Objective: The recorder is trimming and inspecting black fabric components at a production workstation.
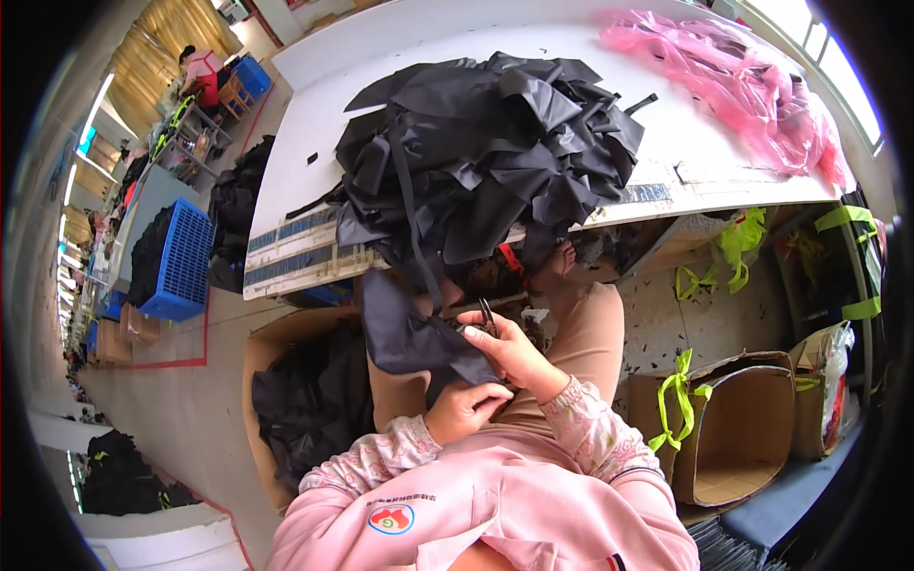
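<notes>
A limp, matte black fabric piece (pixel 409 333) hangs over the person's lap, just below the near edge of the white table (pixel 314 143), its narrow strap running up into the crumpled heap of black cloth (pixel 486 152) on the tabletop. The left hand (pixel 462 411), fingers curled, pinches the piece's lower edge. The right hand (pixel 509 350), wrist bent inward, grips small dark snips (pixel 487 317) against the same piece. Left of the lap stands an open brown cardboard box (pixel 262 352) of black cloth; crinkled glossy pink plastic bags (pixel 743 90) lie on the table's far right corner.
</notes>
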{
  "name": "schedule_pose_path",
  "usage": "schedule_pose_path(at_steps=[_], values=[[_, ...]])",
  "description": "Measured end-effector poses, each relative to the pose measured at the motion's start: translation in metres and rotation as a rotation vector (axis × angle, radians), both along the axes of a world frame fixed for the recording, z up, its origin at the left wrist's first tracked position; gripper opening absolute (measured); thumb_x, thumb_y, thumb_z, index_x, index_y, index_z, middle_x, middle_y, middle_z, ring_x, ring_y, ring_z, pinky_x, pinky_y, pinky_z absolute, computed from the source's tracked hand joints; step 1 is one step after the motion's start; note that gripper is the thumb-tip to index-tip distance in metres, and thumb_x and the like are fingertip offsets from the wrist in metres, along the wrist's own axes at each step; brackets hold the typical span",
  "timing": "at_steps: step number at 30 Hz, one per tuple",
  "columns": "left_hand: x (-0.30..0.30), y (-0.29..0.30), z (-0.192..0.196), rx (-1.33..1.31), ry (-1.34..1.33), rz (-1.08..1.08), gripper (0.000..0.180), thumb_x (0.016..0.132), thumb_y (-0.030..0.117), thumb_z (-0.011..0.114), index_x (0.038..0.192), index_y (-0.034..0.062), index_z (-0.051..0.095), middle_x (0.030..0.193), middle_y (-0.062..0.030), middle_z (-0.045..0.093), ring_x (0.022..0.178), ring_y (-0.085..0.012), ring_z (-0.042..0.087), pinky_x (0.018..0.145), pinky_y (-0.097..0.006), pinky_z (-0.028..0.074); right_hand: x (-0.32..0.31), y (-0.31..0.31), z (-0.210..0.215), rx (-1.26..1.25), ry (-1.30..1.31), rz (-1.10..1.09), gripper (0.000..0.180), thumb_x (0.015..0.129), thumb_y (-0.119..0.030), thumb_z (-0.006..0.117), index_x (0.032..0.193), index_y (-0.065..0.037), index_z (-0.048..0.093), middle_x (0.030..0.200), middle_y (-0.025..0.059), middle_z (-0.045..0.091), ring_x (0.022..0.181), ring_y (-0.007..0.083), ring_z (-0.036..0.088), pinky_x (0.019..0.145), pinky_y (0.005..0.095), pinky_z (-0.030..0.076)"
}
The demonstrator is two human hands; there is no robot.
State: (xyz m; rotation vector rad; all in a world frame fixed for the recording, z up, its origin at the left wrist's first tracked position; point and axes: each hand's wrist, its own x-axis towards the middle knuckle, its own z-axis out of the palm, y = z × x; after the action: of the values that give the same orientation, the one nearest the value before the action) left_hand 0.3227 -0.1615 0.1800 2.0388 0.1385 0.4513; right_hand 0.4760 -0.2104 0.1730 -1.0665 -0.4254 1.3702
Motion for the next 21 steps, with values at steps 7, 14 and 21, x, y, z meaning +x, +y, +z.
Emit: schedule_pose_path(at_steps=[7, 14, 21], values=[[-0.005, 0.001, -0.018, 0.064, 0.387, -0.464, 0.013, 0.084, 0.003, 0.059, 0.095, 0.0043, 0.064, 0.087, -0.0126, 0.063, 0.084, -0.0259, 0.061, 0.074, -0.034, 0.048, 0.008, -0.013, 0.01, 0.199, -0.815, 0.355, 0.05, 0.083, -0.039, 0.071, 0.118, -0.004, 0.059, 0.089, 0.0099, 0.065, 0.082, 0.0189, 0.061, 0.076, 0.0316, 0.049], [-0.002, 0.01, -0.011, -0.286, 0.539, -0.797, 0.019, 0.092, 0.007, 0.054, 0.108, 0.0003, 0.063, 0.107, -0.0133, 0.064, 0.103, -0.0229, 0.059, 0.094, -0.031, 0.044, -0.005, -0.028, -0.003, 0.145, -0.855, 0.432, 0.019, 0.081, -0.012, 0.067, 0.095, 0.001, 0.066, 0.084, 0.0149, 0.068, 0.08, 0.0248, 0.067, 0.075, 0.0324, 0.051], [-0.037, 0.075, -0.038, -0.488, 0.639, 0.034, 0.022, 0.092, 0.018, 0.063, 0.109, 0.0034, 0.066, 0.099, -0.0033, 0.066, 0.096, -0.0084, 0.058, 0.083, -0.025, 0.047, 0.021, -0.054, 0.002, 0.202, 0.005, 0.098, 0.008, 0.088, -0.007, 0.066, 0.095, -0.004, 0.064, 0.084, -0.003, 0.062, 0.072, 0.0022, 0.051, 0.065, 0.0186, 0.041]])
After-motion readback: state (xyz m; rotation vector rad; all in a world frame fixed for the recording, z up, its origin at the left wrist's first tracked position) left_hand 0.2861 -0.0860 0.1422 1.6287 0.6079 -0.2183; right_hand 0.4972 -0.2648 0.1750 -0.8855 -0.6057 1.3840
